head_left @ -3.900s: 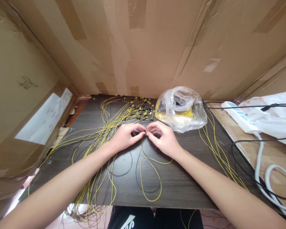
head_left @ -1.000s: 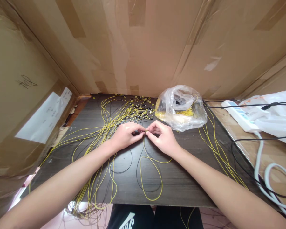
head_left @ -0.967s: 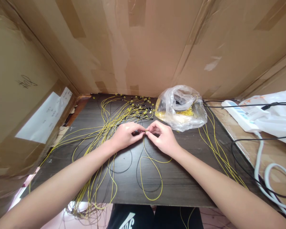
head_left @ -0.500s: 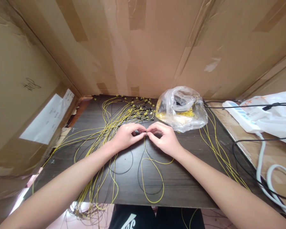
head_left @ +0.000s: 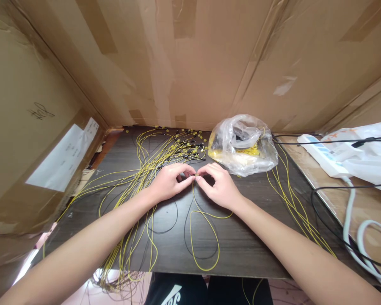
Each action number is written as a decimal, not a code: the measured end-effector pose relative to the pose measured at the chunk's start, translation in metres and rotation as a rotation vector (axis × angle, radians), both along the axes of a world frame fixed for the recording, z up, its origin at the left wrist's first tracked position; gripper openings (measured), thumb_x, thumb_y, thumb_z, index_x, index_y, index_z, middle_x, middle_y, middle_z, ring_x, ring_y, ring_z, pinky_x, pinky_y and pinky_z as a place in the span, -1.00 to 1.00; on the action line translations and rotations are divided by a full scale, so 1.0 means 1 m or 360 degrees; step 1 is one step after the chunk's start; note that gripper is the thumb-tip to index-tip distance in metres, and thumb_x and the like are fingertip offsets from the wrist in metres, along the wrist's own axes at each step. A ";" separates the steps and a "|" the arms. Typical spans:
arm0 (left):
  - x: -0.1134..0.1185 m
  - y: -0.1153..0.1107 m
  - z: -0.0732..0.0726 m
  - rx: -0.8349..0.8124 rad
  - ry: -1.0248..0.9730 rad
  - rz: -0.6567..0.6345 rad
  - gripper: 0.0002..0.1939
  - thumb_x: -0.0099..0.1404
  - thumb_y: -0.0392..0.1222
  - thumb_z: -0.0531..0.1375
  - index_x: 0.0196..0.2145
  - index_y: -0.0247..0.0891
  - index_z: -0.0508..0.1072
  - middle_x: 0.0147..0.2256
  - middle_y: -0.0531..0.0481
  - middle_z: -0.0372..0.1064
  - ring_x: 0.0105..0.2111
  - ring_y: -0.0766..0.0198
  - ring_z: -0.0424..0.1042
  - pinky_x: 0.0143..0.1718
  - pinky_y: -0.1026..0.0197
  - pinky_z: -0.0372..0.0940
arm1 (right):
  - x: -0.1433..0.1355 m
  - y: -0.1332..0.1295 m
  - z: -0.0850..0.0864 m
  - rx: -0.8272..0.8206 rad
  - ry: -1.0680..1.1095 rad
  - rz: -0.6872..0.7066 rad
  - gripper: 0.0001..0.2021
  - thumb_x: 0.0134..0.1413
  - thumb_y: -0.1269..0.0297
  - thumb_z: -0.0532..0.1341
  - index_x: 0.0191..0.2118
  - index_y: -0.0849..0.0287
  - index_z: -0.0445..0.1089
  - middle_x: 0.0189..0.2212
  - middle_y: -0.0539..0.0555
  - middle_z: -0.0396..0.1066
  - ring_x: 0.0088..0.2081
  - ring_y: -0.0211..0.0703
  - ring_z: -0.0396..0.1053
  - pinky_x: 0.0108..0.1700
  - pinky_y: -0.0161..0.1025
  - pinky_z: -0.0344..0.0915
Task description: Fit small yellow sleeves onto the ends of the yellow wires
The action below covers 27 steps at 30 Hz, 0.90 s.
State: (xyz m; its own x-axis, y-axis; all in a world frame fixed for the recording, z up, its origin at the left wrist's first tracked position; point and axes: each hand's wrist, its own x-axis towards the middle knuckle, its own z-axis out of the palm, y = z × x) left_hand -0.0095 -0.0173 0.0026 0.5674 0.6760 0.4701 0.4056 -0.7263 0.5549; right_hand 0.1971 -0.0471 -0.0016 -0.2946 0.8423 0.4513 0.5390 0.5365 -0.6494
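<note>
My left hand [head_left: 171, 181] and my right hand [head_left: 219, 184] meet fingertip to fingertip over the middle of the dark tabletop. Both are closed in a pinch around the end of a thin yellow wire [head_left: 218, 245], where a tiny piece shows between the fingertips, too small to make out. From the pinch the wire runs down and lies in a loop on the table, with a thin black wire [head_left: 184, 237] beside it. Beyond my left hand lies a bundle of yellow wires [head_left: 139, 186] with black tips and small yellow pieces [head_left: 193, 150] at the far ends.
A clear plastic bag [head_left: 266, 159] with small yellow pieces sits behind my right hand. More yellow wires [head_left: 294, 207] cross the table's right side. A white power strip [head_left: 324, 159] with cables lies at the far right. Cardboard walls [head_left: 203, 84] enclose the table [head_left: 241, 250].
Both hands stay pinched together in nearly the same place. The right fingertips have shifted very slightly, and the whole view has moved a little.
</note>
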 end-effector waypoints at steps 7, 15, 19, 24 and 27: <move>0.000 0.000 -0.001 -0.0001 -0.0008 -0.0015 -0.91 0.36 -0.23 0.25 -0.20 -0.28 0.53 -0.34 0.01 0.53 -0.38 0.34 0.49 -0.36 0.32 0.39 | 0.000 0.000 0.000 -0.0035 -0.0067 0.0014 -0.90 0.26 0.32 0.20 -0.30 0.13 0.43 -0.35 0.06 0.50 -0.23 -0.06 0.35 -0.13 -0.10 0.27; 0.000 0.001 -0.002 -0.0013 -0.0015 -0.0016 -0.91 0.34 -0.24 0.25 -0.21 -0.28 0.53 -0.35 0.01 0.52 -0.38 0.34 0.48 -0.35 0.31 0.40 | 0.000 -0.001 -0.001 -0.0074 -0.0132 0.0032 -0.88 0.29 0.31 0.17 -0.28 0.13 0.44 -0.32 0.08 0.50 -0.19 -0.03 0.34 -0.10 -0.06 0.24; 0.000 0.001 -0.002 -0.0045 -0.0022 0.0001 -0.91 0.33 -0.24 0.27 -0.20 -0.27 0.53 -0.34 0.01 0.53 -0.38 0.34 0.48 -0.38 0.33 0.38 | 0.000 -0.001 0.000 -0.0073 -0.0126 0.0047 -0.86 0.32 0.32 0.14 -0.25 0.14 0.44 -0.29 0.10 0.50 -0.17 -0.02 0.34 -0.09 -0.05 0.25; 0.000 0.000 -0.001 -0.0049 -0.0029 0.0012 -0.89 0.34 -0.25 0.27 -0.17 -0.26 0.55 -0.33 0.00 0.55 -0.37 0.33 0.50 -0.37 0.32 0.40 | 0.001 -0.001 0.000 -0.0084 -0.0125 0.0022 -0.86 0.31 0.32 0.14 -0.24 0.14 0.44 -0.29 0.10 0.51 -0.18 -0.02 0.34 -0.09 -0.04 0.25; 0.000 0.000 -0.001 -0.0044 -0.0007 0.0021 -0.90 0.35 -0.24 0.25 -0.19 -0.26 0.56 -0.33 -0.01 0.56 -0.37 0.32 0.50 -0.35 0.31 0.41 | 0.001 0.000 -0.001 -0.0094 -0.0130 0.0021 -0.87 0.31 0.32 0.15 -0.24 0.14 0.44 -0.30 0.09 0.51 -0.19 -0.02 0.34 -0.09 -0.04 0.24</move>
